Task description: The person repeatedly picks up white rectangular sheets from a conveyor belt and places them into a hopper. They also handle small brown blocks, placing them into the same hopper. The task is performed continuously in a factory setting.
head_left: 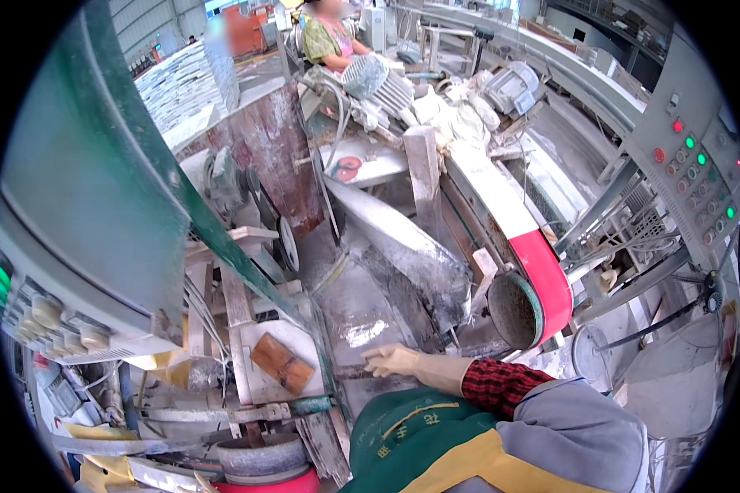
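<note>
My right hand (392,361) reaches leftward across my front, its forearm in a red-and-black checked cuff (501,388) below a grey sleeve. The fingers are stretched out and loosely apart, and nothing shows in them. Beneath and beyond the hand is a wet, grey, dusty floor area (362,308) between the machines. A brown block (282,363) on a pale board lies left of the hand, apart from it. Up and to the right is the dust-covered end of a long pale guard (419,251). My left hand is out of view.
A control cabinet (99,205) with knobs stands close on the left. A red-ended belt machine (543,275) is at right, beside a panel of lit buttons (699,177). Pulleys and a belt (284,238) are at left. Another person (329,41) sits beyond the motors (378,82).
</note>
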`<action>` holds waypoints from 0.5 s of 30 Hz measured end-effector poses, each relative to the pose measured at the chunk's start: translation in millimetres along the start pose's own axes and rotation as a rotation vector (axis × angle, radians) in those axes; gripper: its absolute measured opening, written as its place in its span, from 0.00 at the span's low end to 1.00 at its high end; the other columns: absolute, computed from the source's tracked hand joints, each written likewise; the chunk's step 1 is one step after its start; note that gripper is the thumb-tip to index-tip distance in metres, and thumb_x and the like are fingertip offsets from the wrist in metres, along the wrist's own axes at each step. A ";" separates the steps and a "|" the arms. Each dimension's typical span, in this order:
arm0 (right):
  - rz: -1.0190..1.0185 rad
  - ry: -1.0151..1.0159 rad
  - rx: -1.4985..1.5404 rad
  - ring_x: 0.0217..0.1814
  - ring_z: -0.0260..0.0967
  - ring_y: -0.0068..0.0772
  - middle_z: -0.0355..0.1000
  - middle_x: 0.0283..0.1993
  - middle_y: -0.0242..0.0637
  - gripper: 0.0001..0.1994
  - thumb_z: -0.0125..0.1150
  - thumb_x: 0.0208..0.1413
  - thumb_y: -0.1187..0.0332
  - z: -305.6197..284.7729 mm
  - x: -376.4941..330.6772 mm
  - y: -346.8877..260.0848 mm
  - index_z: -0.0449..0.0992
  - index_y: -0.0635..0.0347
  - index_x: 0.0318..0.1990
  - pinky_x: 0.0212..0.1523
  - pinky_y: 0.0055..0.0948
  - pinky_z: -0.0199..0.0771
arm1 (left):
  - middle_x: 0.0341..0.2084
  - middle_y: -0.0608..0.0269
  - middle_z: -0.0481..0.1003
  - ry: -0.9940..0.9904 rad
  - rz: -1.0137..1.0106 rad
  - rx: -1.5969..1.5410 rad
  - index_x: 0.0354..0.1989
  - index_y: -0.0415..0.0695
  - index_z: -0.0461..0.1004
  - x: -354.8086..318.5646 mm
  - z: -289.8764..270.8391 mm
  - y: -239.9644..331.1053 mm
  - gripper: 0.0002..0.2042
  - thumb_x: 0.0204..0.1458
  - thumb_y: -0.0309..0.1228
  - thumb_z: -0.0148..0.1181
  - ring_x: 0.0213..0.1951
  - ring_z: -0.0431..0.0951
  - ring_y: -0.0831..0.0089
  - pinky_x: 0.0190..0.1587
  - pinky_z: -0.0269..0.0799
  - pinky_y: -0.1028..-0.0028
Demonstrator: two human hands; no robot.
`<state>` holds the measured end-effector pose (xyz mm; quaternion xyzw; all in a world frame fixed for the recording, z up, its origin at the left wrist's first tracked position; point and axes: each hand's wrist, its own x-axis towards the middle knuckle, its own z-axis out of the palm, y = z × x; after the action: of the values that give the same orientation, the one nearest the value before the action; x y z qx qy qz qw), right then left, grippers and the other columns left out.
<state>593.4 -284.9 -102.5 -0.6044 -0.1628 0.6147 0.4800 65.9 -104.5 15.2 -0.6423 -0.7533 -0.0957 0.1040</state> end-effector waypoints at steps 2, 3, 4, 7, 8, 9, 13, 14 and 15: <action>-0.001 0.000 0.003 0.33 0.72 0.24 0.75 0.42 0.36 0.20 0.56 0.57 0.66 -7.2 -3.0 5.0 0.68 0.56 0.57 0.32 0.21 0.73 | 0.59 0.42 0.61 -0.026 -0.005 0.012 0.63 0.41 0.58 0.0 2.4 -3.5 0.25 0.60 0.43 0.44 0.62 0.56 0.48 0.63 0.50 0.54; -0.009 -0.010 0.026 0.32 0.72 0.23 0.76 0.40 0.35 0.19 0.56 0.56 0.67 -18.9 -0.9 12.5 0.69 0.56 0.56 0.29 0.21 0.72 | 0.59 0.42 0.60 -0.032 -0.006 0.016 0.63 0.41 0.58 1.0 5.0 -3.9 0.25 0.61 0.43 0.43 0.62 0.55 0.47 0.64 0.49 0.54; -0.018 -0.024 0.047 0.30 0.72 0.23 0.76 0.38 0.34 0.19 0.56 0.55 0.67 -29.1 1.6 20.2 0.70 0.55 0.55 0.26 0.21 0.72 | 0.59 0.41 0.60 -0.046 -0.004 0.017 0.63 0.41 0.58 0.8 8.8 -8.4 0.25 0.61 0.44 0.42 0.63 0.55 0.47 0.64 0.49 0.53; 0.008 0.175 -0.020 0.27 0.72 0.24 0.77 0.37 0.36 0.20 0.57 0.55 0.64 -59.9 2.1 53.8 0.69 0.56 0.56 0.25 0.21 0.72 | 0.59 0.40 0.60 -0.114 0.000 0.097 0.63 0.40 0.57 -2.3 -17.1 20.5 0.25 0.62 0.44 0.41 0.64 0.54 0.47 0.65 0.47 0.52; 0.015 0.221 0.037 0.27 0.72 0.24 0.77 0.37 0.37 0.21 0.57 0.55 0.64 -66.1 -4.9 58.9 0.69 0.57 0.56 0.26 0.21 0.72 | 0.59 0.41 0.60 -0.141 -0.002 0.139 0.63 0.39 0.57 -4.7 -41.3 41.9 0.25 0.62 0.43 0.42 0.64 0.54 0.48 0.65 0.47 0.52; 0.022 0.259 0.094 0.26 0.72 0.24 0.77 0.36 0.37 0.21 0.57 0.55 0.64 -70.0 -10.8 61.9 0.69 0.57 0.56 0.26 0.21 0.72 | 0.59 0.41 0.60 -0.165 -0.010 0.186 0.63 0.38 0.57 -5.8 -53.8 51.6 0.25 0.62 0.42 0.42 0.63 0.55 0.48 0.65 0.48 0.53; 0.070 0.329 0.022 0.27 0.73 0.25 0.77 0.36 0.40 0.20 0.55 0.56 0.64 -85.1 -25.9 82.2 0.68 0.58 0.57 0.27 0.22 0.73 | 0.55 0.45 0.67 0.104 0.000 0.121 0.56 0.36 0.66 -14.6 -51.8 59.8 0.22 0.61 0.41 0.44 0.57 0.65 0.47 0.56 0.64 0.54; 0.083 0.335 0.043 0.27 0.73 0.25 0.77 0.36 0.41 0.20 0.55 0.56 0.64 -87.5 -24.5 90.1 0.68 0.58 0.57 0.26 0.22 0.72 | 0.47 0.44 0.72 0.342 0.071 0.127 0.47 0.33 0.72 -15.6 -36.3 51.1 0.20 0.61 0.39 0.43 0.50 0.71 0.45 0.50 0.70 0.52; 0.096 0.341 0.063 0.27 0.73 0.25 0.77 0.36 0.41 0.20 0.55 0.57 0.64 -89.3 -21.3 97.0 0.68 0.58 0.57 0.26 0.22 0.72 | 0.48 0.44 0.72 0.353 0.070 0.117 0.47 0.33 0.72 -12.3 -25.4 40.0 0.20 0.61 0.39 0.44 0.50 0.70 0.45 0.50 0.69 0.52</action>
<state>631.5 -382.7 -185.0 -0.6917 -0.0306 0.5302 0.4895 108.2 -116.9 36.6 -0.6341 -0.7049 -0.1593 0.2751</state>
